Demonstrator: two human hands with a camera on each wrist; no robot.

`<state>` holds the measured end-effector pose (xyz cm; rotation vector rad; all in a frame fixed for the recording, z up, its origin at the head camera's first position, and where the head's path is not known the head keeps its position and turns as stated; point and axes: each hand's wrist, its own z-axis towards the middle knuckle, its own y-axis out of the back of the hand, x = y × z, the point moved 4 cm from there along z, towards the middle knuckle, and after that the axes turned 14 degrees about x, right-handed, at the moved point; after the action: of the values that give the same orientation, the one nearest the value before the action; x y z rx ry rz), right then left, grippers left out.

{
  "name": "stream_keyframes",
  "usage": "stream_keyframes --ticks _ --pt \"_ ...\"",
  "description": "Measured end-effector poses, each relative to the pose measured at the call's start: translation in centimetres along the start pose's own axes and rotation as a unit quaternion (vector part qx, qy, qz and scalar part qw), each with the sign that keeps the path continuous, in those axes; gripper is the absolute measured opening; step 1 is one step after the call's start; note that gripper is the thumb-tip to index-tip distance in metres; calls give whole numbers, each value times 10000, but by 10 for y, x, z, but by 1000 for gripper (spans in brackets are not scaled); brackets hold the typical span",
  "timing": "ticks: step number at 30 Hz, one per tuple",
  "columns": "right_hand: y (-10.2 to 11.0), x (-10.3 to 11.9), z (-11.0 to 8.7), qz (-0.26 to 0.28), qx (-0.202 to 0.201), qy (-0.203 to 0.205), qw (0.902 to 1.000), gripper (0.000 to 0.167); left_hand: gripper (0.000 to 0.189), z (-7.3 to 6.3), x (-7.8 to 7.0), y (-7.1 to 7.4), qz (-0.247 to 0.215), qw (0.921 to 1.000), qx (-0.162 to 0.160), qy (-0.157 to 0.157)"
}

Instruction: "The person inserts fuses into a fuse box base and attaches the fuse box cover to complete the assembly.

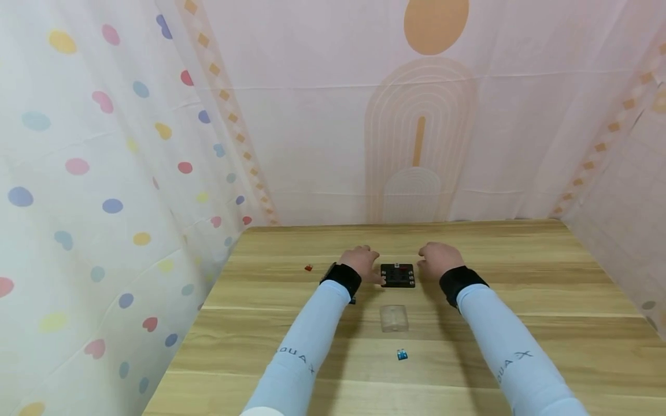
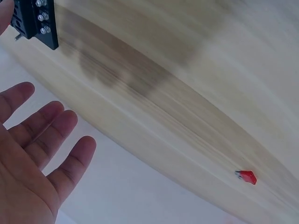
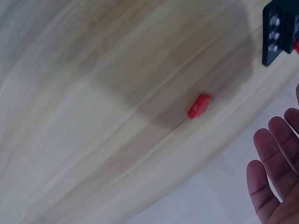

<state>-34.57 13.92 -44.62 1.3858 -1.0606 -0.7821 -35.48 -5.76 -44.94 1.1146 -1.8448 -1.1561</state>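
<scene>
Printed curtains (image 1: pixel 312 144) up at twelve o'clock, coloured dots round toward nine, and below them one wooden desk (image 1: pixel 572 300). Counting along now: one black block (image 1: pixel 398 276), sitting flat on the desk between two hands. Over to the left hand (image 1: pixel 361 263), just past nine o'clock from the block: four fingers released, fairly straight and spread, with one thumb over the block's near left corner, cannot tell if pressing. Across to the right hand (image 1: pixel 438 261), just short of three: fingers released too, grasping nothing, just beside the block. Spotting three screws (image 2: pixel 43 17) on one side of it in the left wrist view, three more in the right. Adding up two loose red pieces: one (image 1: pixel 309 267) at nine, well apart, another (image 3: pixel 200 106) at about half past seven from the block in the right wrist view. Straight down at six, one clear cover (image 1: pixel 394 318), then, further along, one blue piece (image 1: pixel 402 354). At eight, one dark piece (image 1: pixel 352 300), mostly hidden by the left arm. Plus two black wristbands (image 1: pixel 462 281), two light blue sleeves (image 1: pixel 307 346).
</scene>
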Motion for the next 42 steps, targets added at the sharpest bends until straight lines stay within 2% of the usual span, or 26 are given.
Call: stream_keyframes --ticks 7,10,15,25,35,42 --pt "8 -14 -8 -31 16 -69 10000 18 75 -13 7 9 -109 9999 67 107" --pt "8 -22 -9 82 81 -48 9999 14 74 -12 10 9 -148 9998 59 152" --pt "5 -32 -13 171 155 -104 9997 24 73 -5 16 5 -121 9997 -68 207" --pt "-9 -38 -19 314 269 -409 9983 28 69 -22 21 9 -230 9994 -59 246" --pt "-19 -42 -23 493 321 -597 9965 33 69 -18 31 -4 -336 9987 19 387" --pt "-25 -40 -25 468 281 -674 9962 43 68 -26 29 -4 -425 9987 -18 278"
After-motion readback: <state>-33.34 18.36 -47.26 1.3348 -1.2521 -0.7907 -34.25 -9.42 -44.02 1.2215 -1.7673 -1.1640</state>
